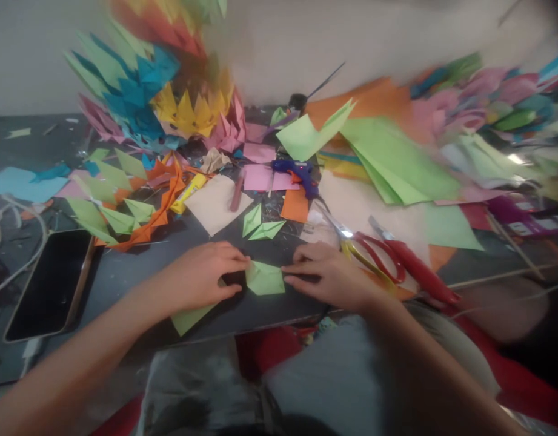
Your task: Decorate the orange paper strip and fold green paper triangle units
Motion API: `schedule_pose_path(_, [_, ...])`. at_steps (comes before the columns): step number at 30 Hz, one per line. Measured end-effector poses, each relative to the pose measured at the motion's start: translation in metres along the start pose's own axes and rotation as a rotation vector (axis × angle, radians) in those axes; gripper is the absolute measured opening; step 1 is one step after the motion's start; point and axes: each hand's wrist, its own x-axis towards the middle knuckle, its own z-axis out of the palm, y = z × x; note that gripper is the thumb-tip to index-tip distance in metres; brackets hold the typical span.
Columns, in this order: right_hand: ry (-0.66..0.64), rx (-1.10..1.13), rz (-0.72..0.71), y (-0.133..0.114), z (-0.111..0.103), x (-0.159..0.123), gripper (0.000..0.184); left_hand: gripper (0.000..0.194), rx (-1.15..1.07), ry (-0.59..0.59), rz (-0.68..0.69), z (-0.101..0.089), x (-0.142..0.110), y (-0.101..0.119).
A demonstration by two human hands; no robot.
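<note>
A small folded piece of light-green paper (266,281) lies on the dark table near its front edge. My left hand (210,272) has its fingertips at the paper's upper left corner, thumb just below. From the other side, the fingers of my right hand (326,272) pinch at its right edge. Another green sheet (194,320) sticks out from under my left hand and wrist, partly hidden. Just beyond the paper sit two small green folded pieces (265,229), pointed like leaves.
A phone (51,284) on a cable lies at left, beside an orange and green paper ring (145,230). Behind are a glue stick (188,194), a blue glue gun (299,172) and colourful folded-paper stacks (142,85). Scissors (378,260) and green sheets (392,157) are at right.
</note>
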Motion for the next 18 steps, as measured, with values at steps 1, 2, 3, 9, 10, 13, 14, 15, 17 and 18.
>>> schedule_pose_path(1, [0.061, 0.043, -0.015, -0.001, -0.001, -0.001, 0.019, 0.031, -0.033, -0.011, 0.01, 0.0, 0.001, -0.004])
schedule_pose_path(2, [0.116, 0.083, -0.037, -0.002, -0.001, -0.001, 0.018, 0.031, -0.048, -0.005, 0.014, 0.002, 0.002, -0.007])
schedule_pose_path(3, [0.154, 0.114, -0.066, -0.004, 0.0, -0.002, 0.018, 0.03, -0.046, 0.011, 0.016, 0.004, 0.003, -0.008])
schedule_pose_path(9, [0.051, -0.023, -0.267, -0.007, 0.015, -0.007, 0.023, 0.023, 0.156, 0.155, 0.122, 0.016, 0.006, 0.004])
schedule_pose_path(10, [0.043, -0.065, -0.27, -0.007, 0.017, -0.007, 0.026, 0.023, 0.173, 0.172, 0.128, 0.016, 0.006, 0.007])
schedule_pose_path(13, [0.043, -0.159, -0.262, -0.004, 0.017, -0.007, 0.031, 0.022, 0.184, 0.185, 0.147, 0.018, 0.005, 0.009])
schedule_pose_path(14, [0.041, -0.184, -0.263, -0.003, 0.015, -0.006, 0.031, 0.023, 0.189, 0.18, 0.157, 0.019, 0.005, 0.01])
schedule_pose_path(15, [0.038, -0.201, -0.264, -0.003, 0.014, -0.006, 0.031, 0.023, 0.197, 0.172, 0.166, 0.02, 0.005, 0.01])
schedule_pose_path(17, [0.034, -0.211, -0.254, -0.005, 0.011, -0.005, 0.03, 0.024, 0.208, 0.161, 0.164, 0.023, 0.006, 0.012])
schedule_pose_path(18, [0.035, -0.205, -0.245, -0.006, 0.011, -0.004, 0.03, 0.024, 0.205, 0.162, 0.15, 0.025, 0.006, 0.013])
